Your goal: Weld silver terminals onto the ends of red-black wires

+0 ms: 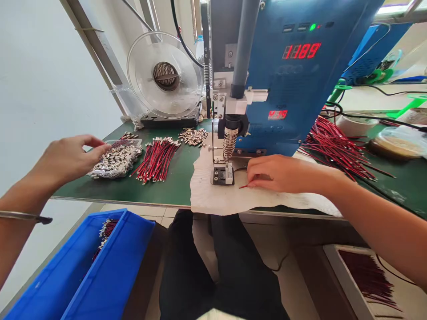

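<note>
My left hand (pixel 68 158) is at the near side of a clear plastic tub (pixel 140 143) heaped with small metal connectors (pixel 122 156). Its thumb and index fingertips come together over the connectors; anything between them is too small to make out. My right hand (pixel 275 172) rests on the white cloth (pixel 213 202), closed on a thin red-and-black wire (pixel 243 186) whose red end sticks out to the left. Just left of those fingers is the small black-and-white fixture (pixel 223 176), under the spring-wrapped head (pixel 231 141) of a blue machine (pixel 283 89).
Bundled red-and-black wires with metal ends (pixel 158 160) lie beside the tub, a loose connector pile (pixel 193 136) behind them. More wires (pixel 340 149) spread at right. Below the table edge are a blue bin (pixel 123 249) and a white tray (pixel 333 258). A clear reel (pixel 143 75) stands behind.
</note>
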`<state>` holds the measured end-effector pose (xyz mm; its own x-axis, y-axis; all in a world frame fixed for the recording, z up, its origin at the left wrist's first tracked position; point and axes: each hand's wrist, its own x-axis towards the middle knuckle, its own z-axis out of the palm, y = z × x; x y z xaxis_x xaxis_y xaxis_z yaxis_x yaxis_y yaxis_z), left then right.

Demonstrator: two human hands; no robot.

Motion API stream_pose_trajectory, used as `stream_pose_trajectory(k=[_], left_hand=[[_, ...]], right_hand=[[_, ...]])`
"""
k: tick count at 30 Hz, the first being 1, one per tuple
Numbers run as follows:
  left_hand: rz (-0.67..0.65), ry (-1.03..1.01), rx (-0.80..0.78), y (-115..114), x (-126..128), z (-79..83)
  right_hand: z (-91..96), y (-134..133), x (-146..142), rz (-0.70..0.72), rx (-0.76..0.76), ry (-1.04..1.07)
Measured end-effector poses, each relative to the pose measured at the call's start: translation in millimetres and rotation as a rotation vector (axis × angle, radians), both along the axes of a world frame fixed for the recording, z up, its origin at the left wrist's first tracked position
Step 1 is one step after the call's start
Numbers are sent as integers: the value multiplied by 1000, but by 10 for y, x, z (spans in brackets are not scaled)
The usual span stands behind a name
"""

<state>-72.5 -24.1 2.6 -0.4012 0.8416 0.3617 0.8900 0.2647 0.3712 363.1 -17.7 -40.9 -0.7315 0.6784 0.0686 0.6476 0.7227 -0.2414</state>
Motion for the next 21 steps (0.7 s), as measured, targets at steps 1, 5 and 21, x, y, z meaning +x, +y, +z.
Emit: stream_pose_trajectory(k=[1, 5, 21], left_hand=[[-3, -24, 58, -47, 118, 29], [-271, -489, 299, -237, 673, -47], [-544, -1382, 257, -128, 2084, -624]], right_hand=[[47, 17, -3, 9, -77, -52], [275, 110, -12, -90, -189, -137], [58, 210, -75, -39, -273, 416]])
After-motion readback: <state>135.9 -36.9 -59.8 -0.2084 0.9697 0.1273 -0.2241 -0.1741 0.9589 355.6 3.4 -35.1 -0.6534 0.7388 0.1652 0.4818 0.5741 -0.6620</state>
